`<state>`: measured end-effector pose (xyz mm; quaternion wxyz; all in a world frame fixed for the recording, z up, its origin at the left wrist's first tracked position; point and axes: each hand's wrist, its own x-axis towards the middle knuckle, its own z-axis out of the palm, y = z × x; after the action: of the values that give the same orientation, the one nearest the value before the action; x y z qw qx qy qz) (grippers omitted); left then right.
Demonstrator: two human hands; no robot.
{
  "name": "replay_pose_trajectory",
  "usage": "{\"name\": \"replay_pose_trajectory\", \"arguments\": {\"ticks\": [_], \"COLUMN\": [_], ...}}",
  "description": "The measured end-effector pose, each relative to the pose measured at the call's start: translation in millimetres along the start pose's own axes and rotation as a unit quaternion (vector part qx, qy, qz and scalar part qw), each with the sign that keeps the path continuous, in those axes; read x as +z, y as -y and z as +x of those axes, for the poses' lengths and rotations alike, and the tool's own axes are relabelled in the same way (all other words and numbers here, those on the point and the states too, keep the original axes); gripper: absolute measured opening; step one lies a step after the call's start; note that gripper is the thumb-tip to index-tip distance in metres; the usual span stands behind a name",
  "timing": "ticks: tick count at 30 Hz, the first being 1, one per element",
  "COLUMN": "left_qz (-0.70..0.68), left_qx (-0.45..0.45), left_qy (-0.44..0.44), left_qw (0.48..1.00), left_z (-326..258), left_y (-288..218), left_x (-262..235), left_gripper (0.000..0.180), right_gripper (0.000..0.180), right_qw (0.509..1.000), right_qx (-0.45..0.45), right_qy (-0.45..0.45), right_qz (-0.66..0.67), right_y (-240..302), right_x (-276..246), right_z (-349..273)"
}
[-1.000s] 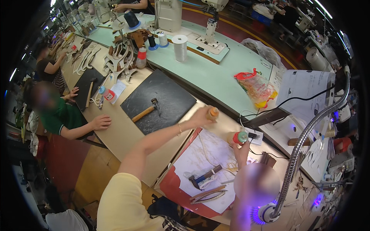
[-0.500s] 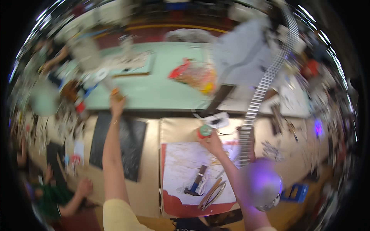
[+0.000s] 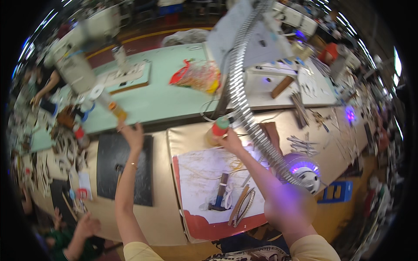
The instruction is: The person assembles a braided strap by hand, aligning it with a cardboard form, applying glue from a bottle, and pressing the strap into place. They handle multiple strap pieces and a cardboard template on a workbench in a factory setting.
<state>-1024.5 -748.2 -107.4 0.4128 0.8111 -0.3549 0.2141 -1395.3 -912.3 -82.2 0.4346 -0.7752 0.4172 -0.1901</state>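
My left hand [image 3: 132, 134] is open, its fingers apart, just below a small orange-yellow bottle [image 3: 117, 110] at the near edge of the green table. My right hand [image 3: 230, 141] is wrapped round a bottle [image 3: 216, 130] with a green cap, a red band and a yellowish lower part. That bottle is held over the far edge of a white, stained work sheet [image 3: 198, 174]. On the sheet lie a hammer [image 3: 221, 191] with a dark handle and, beside it, a braided strip loop [image 3: 244, 209].
A ribbed metal hose [image 3: 240, 82] runs down to a round purple-lit device [image 3: 305, 169] by my right forearm. A black board [image 3: 126, 174] lies under my left arm. A red-yellow plastic bag [image 3: 198, 76] rests on the green table [image 3: 161, 102]. Another person's hand [image 3: 87, 226] is at lower left.
My left hand, earlier around the orange-yellow bottle, has drawn back with its fingers spread. My right hand still holds the green-capped bottle. The whole view has shifted and turned.
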Motion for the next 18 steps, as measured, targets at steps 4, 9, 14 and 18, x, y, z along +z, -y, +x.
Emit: {"name": "replay_pose_trajectory", "arguments": {"ticks": [4,9,14,18], "left_qz": [-0.164,-0.204,-0.229,-0.262], "left_qx": [0.079,0.048,-0.078,-0.149], "left_qy": [0.207,0.324,0.221,0.214], "left_qw": [0.961,0.922,0.945,0.929], "left_z": [-53,-129,-177,-217], "left_y": [-76,-163,-229,-260], "left_x": [-34,-61,-61,-76], "left_gripper": [0.061,0.072,0.086,0.083], "right_gripper": [0.066,0.063,0.059,0.057], "right_qw": [0.997,0.997,0.974,0.937], "right_qx": [-0.031,-0.009,-0.165,-0.239], "right_qy": [-0.045,0.052,0.15,0.251], "right_qz": [-0.059,0.053,0.037,0.051], "right_y": [-7,22,45,40], "right_x": [1,-3,-14,-54], "right_z": [7,-3,-38,-69]}}
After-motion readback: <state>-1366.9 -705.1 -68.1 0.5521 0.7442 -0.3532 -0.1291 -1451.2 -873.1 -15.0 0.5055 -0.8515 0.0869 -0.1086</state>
